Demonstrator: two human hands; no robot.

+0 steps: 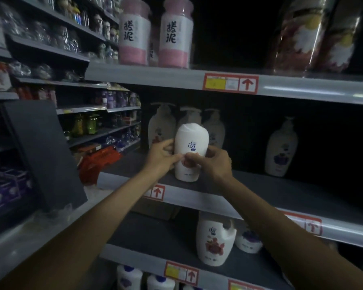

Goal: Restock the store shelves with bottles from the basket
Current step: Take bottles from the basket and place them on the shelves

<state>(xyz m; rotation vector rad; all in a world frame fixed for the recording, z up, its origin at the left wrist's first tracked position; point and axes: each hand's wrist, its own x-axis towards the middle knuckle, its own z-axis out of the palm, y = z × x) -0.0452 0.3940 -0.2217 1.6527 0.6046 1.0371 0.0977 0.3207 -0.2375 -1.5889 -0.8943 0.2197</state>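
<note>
"Bottle (191,143) first: which way does it point?"

"Upright. Its long axis runs straight up and down, rounded cap on top, label with blue script facing the camera."

"Where is it?"

"On the middle shelf (281,185), near the front edge and toward the left end. Its base is down at the board; whether its full weight rests there I cannot tell. Three pump bottles (161,126) stand just behind it, toward the back edge, and a lone pump bottle (281,147) stands well apart to the right."

"Left hand (161,158)?"

"Curled round the bottle's left side, thumb laid across the lower label. It grips the bottle."

"Right hand (214,162)?"

"Wrapped round the right side in the same way, fingers bent, not spread. Its thumb meets the left thumb on the front of the bottle, low on the label."

"Anything under that shelf?"

"A white jug (215,241) with a red flower print, on the shelf below, near its front edge."
</note>
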